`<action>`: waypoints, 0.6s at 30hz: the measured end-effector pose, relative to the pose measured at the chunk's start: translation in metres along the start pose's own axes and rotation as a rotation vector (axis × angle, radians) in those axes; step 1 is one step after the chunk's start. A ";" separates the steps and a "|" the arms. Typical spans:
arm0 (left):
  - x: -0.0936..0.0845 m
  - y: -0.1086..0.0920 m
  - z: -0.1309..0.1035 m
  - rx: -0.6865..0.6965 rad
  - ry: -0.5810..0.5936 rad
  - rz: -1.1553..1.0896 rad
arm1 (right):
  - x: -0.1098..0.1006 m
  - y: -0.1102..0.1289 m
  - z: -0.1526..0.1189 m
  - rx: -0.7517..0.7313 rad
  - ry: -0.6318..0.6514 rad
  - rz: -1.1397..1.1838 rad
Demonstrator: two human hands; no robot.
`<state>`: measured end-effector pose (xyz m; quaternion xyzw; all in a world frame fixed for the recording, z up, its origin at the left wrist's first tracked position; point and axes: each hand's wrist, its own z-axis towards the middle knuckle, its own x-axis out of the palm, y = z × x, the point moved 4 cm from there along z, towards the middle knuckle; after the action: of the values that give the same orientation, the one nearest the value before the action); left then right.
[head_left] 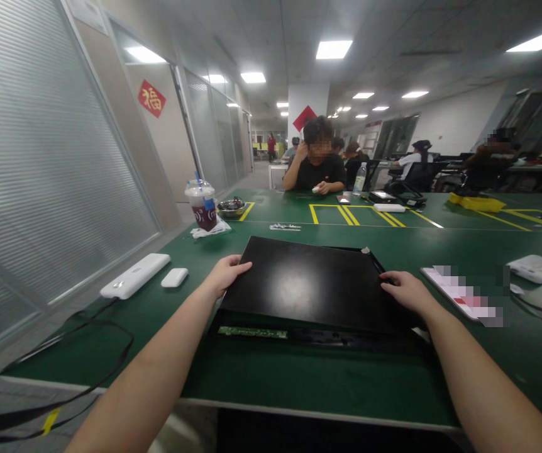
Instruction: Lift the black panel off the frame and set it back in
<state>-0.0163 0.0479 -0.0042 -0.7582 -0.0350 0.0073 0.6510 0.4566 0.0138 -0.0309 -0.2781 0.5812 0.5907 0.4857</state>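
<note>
A black screen panel [280,283] with a soft light reflection lies tilted in a thin black frame [346,336], its left side raised. My left hand [226,275] grips the panel's left edge, thumb on top and fingers underneath. My right hand [405,290] is closed at the right edge, its thumb over the rim; whether it pinches the frame alone or the panel too, I cannot tell. A strip of green circuit board [252,332] shows along the front, below the panel. A small pale tab [365,250] sits at the far right corner.
On the green table [322,384] are a white power bank [135,275], a white earbud case [175,277], a drink cup [201,207], a metal bowl [232,207] and a phone [459,294]. A person [318,163] sits opposite. Black straps [63,409] hang at left.
</note>
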 end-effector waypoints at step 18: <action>-0.006 -0.016 0.000 0.238 -0.078 -0.200 | -0.007 -0.004 -0.003 0.201 -0.114 0.765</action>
<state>-0.0233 0.0503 0.0117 -0.6675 -0.1346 -0.0239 0.7320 0.4625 0.0087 -0.0267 0.0407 0.6698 0.6836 0.2870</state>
